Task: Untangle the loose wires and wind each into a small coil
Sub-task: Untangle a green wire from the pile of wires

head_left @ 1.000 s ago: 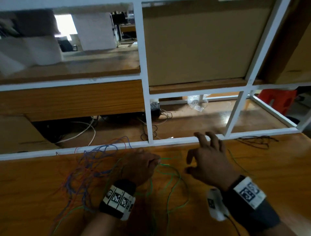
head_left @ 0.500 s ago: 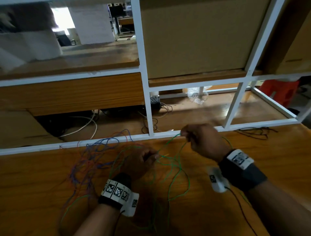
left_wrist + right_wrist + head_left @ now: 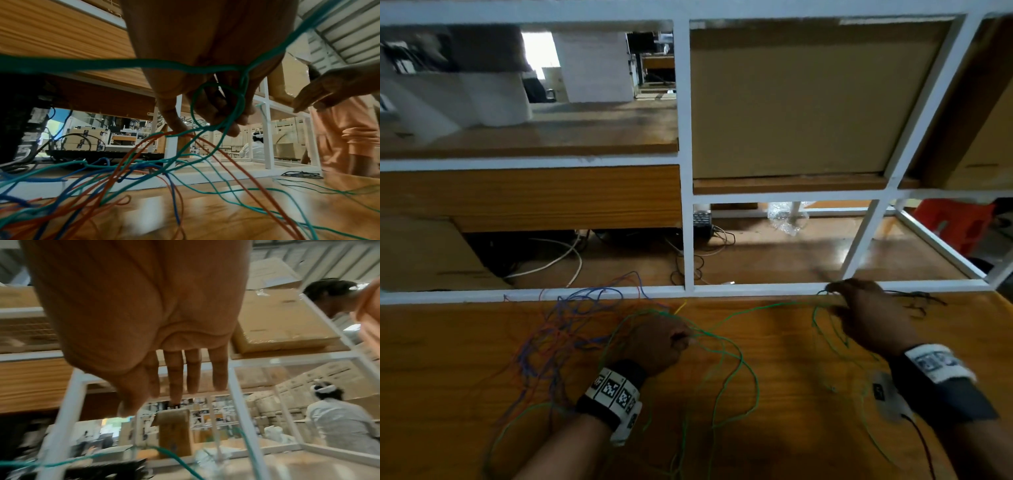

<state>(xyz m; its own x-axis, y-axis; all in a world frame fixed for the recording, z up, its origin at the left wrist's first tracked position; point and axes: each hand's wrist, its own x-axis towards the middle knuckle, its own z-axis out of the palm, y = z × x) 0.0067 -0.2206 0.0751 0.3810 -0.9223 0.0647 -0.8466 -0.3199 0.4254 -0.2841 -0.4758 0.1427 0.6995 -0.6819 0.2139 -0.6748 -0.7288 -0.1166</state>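
Observation:
A long green wire [image 3: 756, 308] lies in loose loops on the wooden table [image 3: 448, 377], stretched between my two hands. My left hand [image 3: 661, 342] grips it near the table's middle; in the left wrist view a green loop [image 3: 238, 104] sits round its curled fingers [image 3: 216, 113]. A tangle of blue and red wires [image 3: 558, 329] spreads just left of that hand. My right hand [image 3: 866, 311] hovers by the white frame rail, where the green wire reaches its fingertips. In the right wrist view its fingers [image 3: 176, 378] are straight, with the green wire [image 3: 170, 454] passing below them.
A white metal frame [image 3: 688, 222] stands along the table's far edge, with cardboard boxes [image 3: 791, 102] behind it. A small bunch of dark wires [image 3: 917, 301] lies right of my right hand. White and black cables [image 3: 551, 263] trail beyond the rail.
My right hand has closed on the green wire and drawn it rightward along the rail, and its fingers are now straight. The left hand has stayed in place, holding the wire.

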